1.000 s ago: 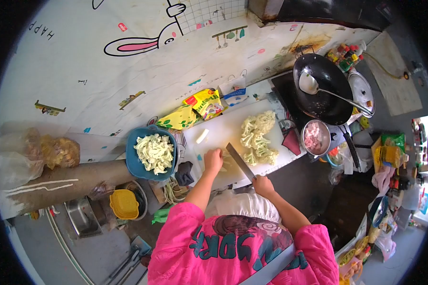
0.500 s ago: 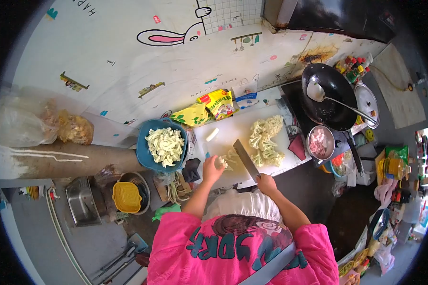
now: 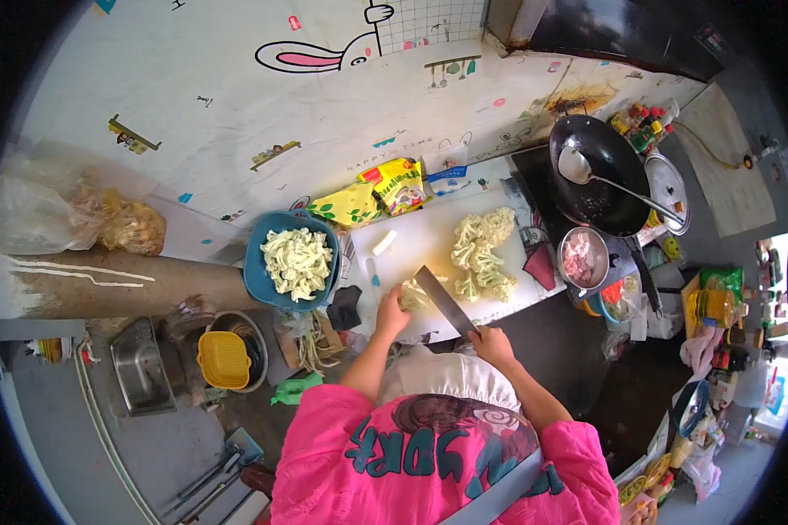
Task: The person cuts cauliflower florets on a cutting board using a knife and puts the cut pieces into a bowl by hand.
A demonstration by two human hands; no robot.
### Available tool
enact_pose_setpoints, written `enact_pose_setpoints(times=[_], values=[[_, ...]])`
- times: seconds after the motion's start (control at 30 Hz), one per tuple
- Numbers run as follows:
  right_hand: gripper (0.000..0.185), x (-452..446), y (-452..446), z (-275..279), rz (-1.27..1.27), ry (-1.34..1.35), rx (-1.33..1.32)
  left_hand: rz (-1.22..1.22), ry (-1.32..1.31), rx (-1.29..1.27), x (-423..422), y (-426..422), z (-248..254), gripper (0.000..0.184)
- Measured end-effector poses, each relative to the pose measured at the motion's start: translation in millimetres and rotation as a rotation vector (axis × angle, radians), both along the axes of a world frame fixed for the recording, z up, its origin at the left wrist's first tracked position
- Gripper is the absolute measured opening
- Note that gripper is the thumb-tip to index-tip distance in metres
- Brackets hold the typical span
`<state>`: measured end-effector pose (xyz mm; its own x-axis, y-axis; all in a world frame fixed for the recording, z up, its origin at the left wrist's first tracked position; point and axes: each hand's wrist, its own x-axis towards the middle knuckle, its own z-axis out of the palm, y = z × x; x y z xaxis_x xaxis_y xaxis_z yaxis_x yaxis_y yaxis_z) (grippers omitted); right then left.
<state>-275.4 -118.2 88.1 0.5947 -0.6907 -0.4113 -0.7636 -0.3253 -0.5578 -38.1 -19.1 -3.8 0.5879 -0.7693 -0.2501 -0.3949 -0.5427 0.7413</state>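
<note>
My right hand (image 3: pixel 492 344) grips the handle of a cleaver (image 3: pixel 446 300), whose broad blade slants up and left over the white cutting board (image 3: pixel 424 229). Close to the blade's left side, my left hand (image 3: pixel 392 315) has its fingers closed on a small cauliflower piece (image 3: pixel 414 296), partly hidden by the fingers. Larger cauliflower chunks (image 3: pixel 479 254) lie on the board right of the blade. A short white stalk piece (image 3: pixel 385 242) rests near the board's upper left. Cut florets fill a blue basin (image 3: pixel 252 278) to the left.
Yellow food packets (image 3: pixel 392 187) lean along the wall behind the board. To the right are a metal bowl of pink meat (image 3: pixel 584 258) and a black wok (image 3: pixel 617 206) holding a metal spatula (image 3: pixel 576 166). A yellow basket (image 3: pixel 224 360) sits lower left; a dark cloth (image 3: pixel 344 307) lies beside the board.
The cleaver has shifted left, nearer my left hand and the cauliflower piece. My left hand has turned slightly and lowered a little. The whole view has shifted slightly.
</note>
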Motion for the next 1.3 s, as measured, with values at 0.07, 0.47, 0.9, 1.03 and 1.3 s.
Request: enact_pose_setpoints(times=[0.07,0.47,0.9,1.03,1.3], values=[[0.032,-0.3,-0.1,-0.2,0.008,-0.017,-0.015,0.063,-0.005,0.047,3.5,-2.4,12.1,0.053],[0.029,2.3,-0.9,-0.8,0.122,-0.016,0.028,0.199,-0.189,0.064,4.0,-3.9,24.2,0.03],[0.027,5.4,-3.2,-8.3,0.162,0.072,0.052,0.157,-0.191,-0.077,11.9,-3.6,-3.6,0.022],[0.028,8.6,-6.0,-6.8,0.185,0.087,0.067,0.157,-0.184,-0.067,12.1,-5.4,-0.3,0.021],[0.029,18.3,-3.2,-12.2,0.194,0.229,0.128,0.191,-0.181,-0.056,11.9,-8.4,3.2,0.022]])
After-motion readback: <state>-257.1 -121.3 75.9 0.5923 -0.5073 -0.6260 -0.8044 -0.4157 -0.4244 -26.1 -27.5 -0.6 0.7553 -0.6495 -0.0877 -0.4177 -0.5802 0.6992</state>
